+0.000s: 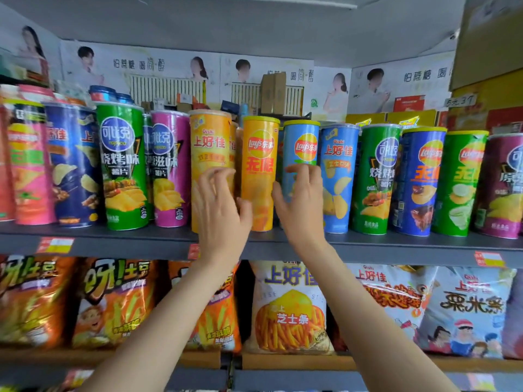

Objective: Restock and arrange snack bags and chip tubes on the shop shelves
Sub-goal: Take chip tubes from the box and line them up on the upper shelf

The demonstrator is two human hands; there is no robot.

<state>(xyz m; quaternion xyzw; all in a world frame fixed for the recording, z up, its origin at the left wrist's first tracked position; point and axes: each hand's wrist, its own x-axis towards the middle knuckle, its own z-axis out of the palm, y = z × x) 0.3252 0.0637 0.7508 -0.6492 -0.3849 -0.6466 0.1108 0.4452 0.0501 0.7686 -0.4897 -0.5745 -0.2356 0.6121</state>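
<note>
A row of chip tubes stands upright on the grey upper shelf [396, 244]. My left hand [219, 205] is raised in front of the yellow Oishi tube [209, 142], fingers spread and blurred, its thumb close to the orange Lay's tube [259, 165]. My right hand [301, 199] is open in front of the light blue Lay's tube [301, 148], fingers curled toward it, thumb beside the orange tube. Whether either hand touches a tube I cannot tell. Neither hand holds anything.
Green [123, 165], pink [169, 168] and dark blue [72, 165] tubes stand to the left; blue, green [377, 176] and purple tubes to the right. Snack bags [288, 306] fill the shelf below. Cardboard boxes [486, 41] sit at the upper right. Price tags [55, 246] hang on the shelf edge.
</note>
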